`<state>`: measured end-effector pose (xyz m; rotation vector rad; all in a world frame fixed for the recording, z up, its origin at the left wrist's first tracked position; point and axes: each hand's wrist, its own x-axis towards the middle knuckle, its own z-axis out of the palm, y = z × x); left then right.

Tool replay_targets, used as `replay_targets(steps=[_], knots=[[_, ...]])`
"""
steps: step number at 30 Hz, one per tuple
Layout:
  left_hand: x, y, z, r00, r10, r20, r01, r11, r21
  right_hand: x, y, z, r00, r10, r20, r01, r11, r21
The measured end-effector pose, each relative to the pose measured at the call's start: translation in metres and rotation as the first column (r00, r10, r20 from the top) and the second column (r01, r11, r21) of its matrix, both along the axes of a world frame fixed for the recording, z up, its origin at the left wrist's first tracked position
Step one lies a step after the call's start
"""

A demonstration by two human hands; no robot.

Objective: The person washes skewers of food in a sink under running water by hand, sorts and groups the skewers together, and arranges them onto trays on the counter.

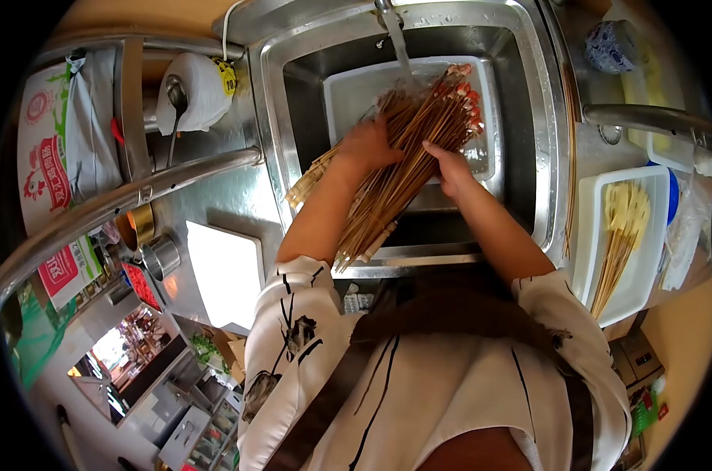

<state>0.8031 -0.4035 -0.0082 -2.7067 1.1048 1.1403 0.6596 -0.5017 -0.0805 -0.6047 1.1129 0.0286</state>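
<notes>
A thick bundle of wooden skewers lies slantwise over the sink, with reddish food pieces on its far tips. Other skewers at its left have pale pieces near their lower ends. My left hand, slightly blurred, is closed over the left side of the bundle. On the right side my right hand grips the skewers with its thumb on top; its fingers are partly hidden. Beneath the far ends sits a white plastic tub in the sink. Water runs from the tap beside the tips.
At the right, a white tray holds skewers with pale yellow pieces. A metal rail crosses the left counter. There are also a white board, a metal cup, a spoon on a white bag, and a patterned bowl.
</notes>
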Motion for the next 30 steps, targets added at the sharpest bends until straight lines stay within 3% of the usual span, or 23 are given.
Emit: replay_targets(steps=[4, 5, 6, 7, 9, 13, 15, 16, 18, 19, 20, 21, 22, 24, 25, 27, 29, 30], knots=[[0.011, 0.018, -0.014, 0.994, 0.019, -0.105, -0.037, 0.983, -0.179, 0.009, 0.007, -0.002, 0.996, -0.008, -0.085, 0.006, 1.0, -0.022], [0.003, 0.024, -0.017, 0.971, -0.056, 0.234, 0.128, 0.944, -0.304, 0.01, 0.009, 0.0, 0.996, -0.014, -0.087, 0.008, 0.997, -0.074], [-0.004, 0.027, -0.017, 0.832, -0.077, 0.55, 0.321, 0.875, -0.363, 0.009, 0.007, -0.002, 0.996, -0.02, -0.085, 0.014, 0.997, -0.078], [-0.012, 0.026, -0.011, 0.832, -0.081, 0.549, 0.326, 0.872, -0.366, 0.006, 0.006, -0.005, 0.995, 0.002, -0.102, -0.013, 0.994, -0.109], [-0.031, 0.025, 0.0, 0.899, -0.132, 0.418, 0.298, 0.883, -0.362, 0.002, 0.006, 0.0, 0.992, 0.021, -0.124, -0.038, 0.989, -0.14], [-0.054, 0.032, -0.018, 0.899, -0.166, 0.406, 0.285, 0.925, -0.253, 0.001, 0.01, 0.022, 0.973, 0.005, -0.229, -0.049, 0.981, -0.189], [-0.054, 0.031, -0.02, 0.917, -0.008, 0.398, 0.134, 0.948, -0.289, -0.002, 0.013, 0.017, 0.971, -0.019, -0.24, -0.032, 0.978, -0.206], [-0.054, 0.029, -0.017, 0.918, -0.009, 0.397, 0.135, 0.947, -0.291, -0.004, 0.014, 0.011, 0.975, -0.056, -0.214, 0.006, 0.974, -0.227], [-0.052, 0.025, -0.009, 0.981, 0.082, 0.177, -0.039, 0.972, -0.233, -0.01, 0.013, 0.003, 0.978, -0.092, -0.186, 0.044, 0.968, -0.248], [-0.053, 0.026, -0.008, 0.981, 0.083, 0.178, -0.04, 0.972, -0.233, -0.013, 0.013, 0.0, 0.979, -0.129, -0.161, 0.089, 0.968, -0.233], [-0.054, 0.027, -0.008, 0.989, 0.146, 0.022, -0.135, 0.956, -0.259, -0.015, 0.012, -0.003, 0.977, -0.166, -0.136, 0.134, 0.967, -0.217], [-0.055, 0.027, -0.006, 0.97, 0.202, -0.136, -0.232, 0.935, -0.269, -0.018, 0.011, -0.003, 0.977, -0.165, -0.136, 0.133, 0.967, -0.216], [-0.059, 0.028, -0.002, 0.97, 0.203, -0.136, -0.233, 0.935, -0.267, -0.022, 0.01, -0.002, 0.979, -0.148, -0.14, 0.12, 0.975, -0.187], [-0.072, 0.032, 0.005, 0.885, 0.343, -0.314, -0.429, 0.862, -0.269, -0.027, 0.008, 0.003, 0.984, -0.121, -0.132, 0.098, 0.981, -0.168], [-0.077, 0.036, 0.003, 0.885, 0.345, -0.314, -0.431, 0.862, -0.267, -0.03, 0.008, 0.009, 0.984, -0.119, -0.133, 0.096, 0.981, -0.166], [-0.088, 0.048, -0.015, 0.852, 0.22, -0.474, -0.39, 0.872, -0.297, -0.037, 0.006, 0.027, 0.985, -0.173, 0.014, 0.172, 0.984, 0.035], [-0.115, 0.05, -0.015, 0.986, 0.099, -0.133, -0.119, 0.982, -0.149, -0.041, 0.005, 0.018, 0.988, -0.153, 0.018, 0.152, 0.987, 0.056], [-0.126, 0.043, 0.01, 0.968, 0.204, -0.15, -0.228, 0.959, -0.169, -0.042, 0.006, 0.014, 0.991, -0.135, 0.022, 0.133, 0.988, 0.076]])
